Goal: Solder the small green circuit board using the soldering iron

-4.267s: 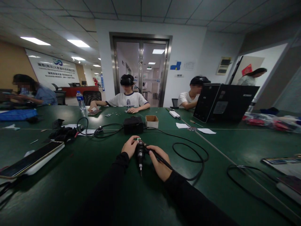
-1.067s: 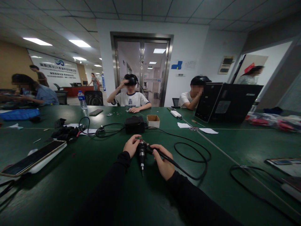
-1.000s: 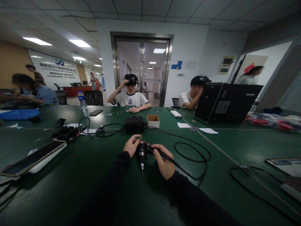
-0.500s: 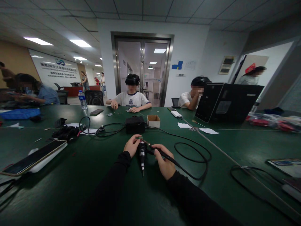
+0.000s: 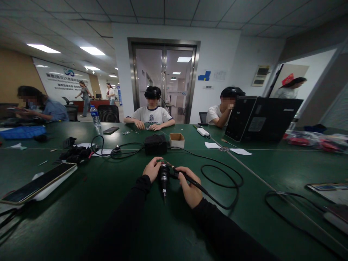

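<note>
A black cylindrical tool (image 5: 164,176) with silver rings lies on the green table, its thin metal tip toward me. At its far end sits a small green part (image 5: 162,160), which looks like a circuit board. The fingertips of my left hand (image 5: 152,169) are closed around this part, close against the tool; the exact grip is partly hidden. My right hand (image 5: 190,185) is closed like a pen grip on a soldering iron (image 5: 187,177) with a black cord. The iron's thin front end points left, close to the green part; whether they touch I cannot tell.
Beyond my hands stand a black box (image 5: 156,144) and a small open carton (image 5: 177,140). Black cable (image 5: 221,166) loops to the right. A phone (image 5: 40,183) lies left, a computer case (image 5: 263,119) stands back right. Two people sit across the table.
My hands and the tool stay nearly in place; the left fingers have shifted slightly, showing more of the green part. Across the table, a person's hand has moved closer to their other hand.
</note>
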A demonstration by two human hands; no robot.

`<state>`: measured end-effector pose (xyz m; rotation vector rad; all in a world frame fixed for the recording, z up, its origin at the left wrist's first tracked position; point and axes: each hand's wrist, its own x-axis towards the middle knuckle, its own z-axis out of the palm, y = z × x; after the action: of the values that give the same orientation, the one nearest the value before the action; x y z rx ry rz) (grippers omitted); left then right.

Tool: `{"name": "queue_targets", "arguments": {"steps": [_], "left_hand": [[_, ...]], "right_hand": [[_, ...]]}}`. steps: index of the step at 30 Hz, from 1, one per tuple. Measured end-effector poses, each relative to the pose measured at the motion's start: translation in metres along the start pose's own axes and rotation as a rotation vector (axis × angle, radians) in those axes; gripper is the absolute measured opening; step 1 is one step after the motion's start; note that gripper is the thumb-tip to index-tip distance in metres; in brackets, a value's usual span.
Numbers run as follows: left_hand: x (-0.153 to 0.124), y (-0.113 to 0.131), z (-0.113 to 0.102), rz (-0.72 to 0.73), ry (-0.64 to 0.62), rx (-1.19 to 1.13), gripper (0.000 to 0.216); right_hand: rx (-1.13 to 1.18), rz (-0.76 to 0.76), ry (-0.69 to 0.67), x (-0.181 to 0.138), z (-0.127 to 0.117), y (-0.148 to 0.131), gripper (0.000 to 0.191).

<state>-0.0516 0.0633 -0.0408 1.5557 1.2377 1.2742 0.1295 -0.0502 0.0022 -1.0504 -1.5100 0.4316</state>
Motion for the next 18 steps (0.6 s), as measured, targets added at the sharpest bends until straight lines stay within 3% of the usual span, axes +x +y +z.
{"name": "queue_targets", "arguments": {"steps": [12,15,18], "left_hand": [[-0.005,0.022,-0.006,-0.119,-0.019,0.408,0.029],[-0.002,0.031,-0.010,-0.163,-0.107,0.485,0.027],[-0.003,0.047,-0.016,-0.279,-0.272,0.480,0.036]], "right_hand": [[0.041,0.064,0.034,0.001,0.002,0.007,0.021],[0.058,0.078,0.043,0.001,0.003,0.008,0.022],[0.072,0.085,0.050,0.002,0.003,0.009,0.021]]}}
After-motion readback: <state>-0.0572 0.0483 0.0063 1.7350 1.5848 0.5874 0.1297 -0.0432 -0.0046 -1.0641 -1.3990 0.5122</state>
